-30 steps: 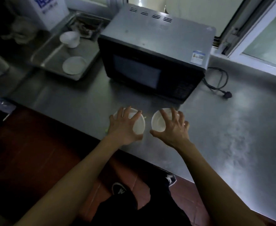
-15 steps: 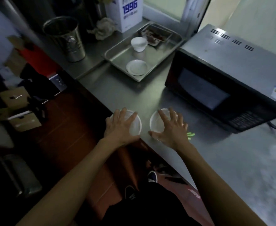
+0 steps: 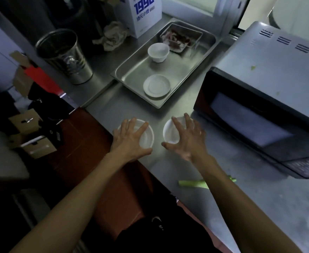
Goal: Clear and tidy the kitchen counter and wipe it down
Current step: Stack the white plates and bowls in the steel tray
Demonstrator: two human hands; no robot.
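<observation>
Two white bowls are held from above at the counter's (image 3: 259, 207) front edge: the left bowl (image 3: 146, 137) is gripped by the left hand (image 3: 130, 141), the right bowl (image 3: 170, 134) by the right hand (image 3: 188, 141), fingers spread and curled over each rim. A green stalk (image 3: 192, 183) is laid near the right forearm. A steel tray (image 3: 131, 77), behind, is loaded with a cup (image 3: 158, 52), a saucer (image 3: 156, 85) and a clear box (image 3: 181, 38). A microwave (image 3: 268, 99) is stood at right, a steel bucket (image 3: 66, 55) at left, a crumpled rag (image 3: 111, 35) just behind it.
</observation>
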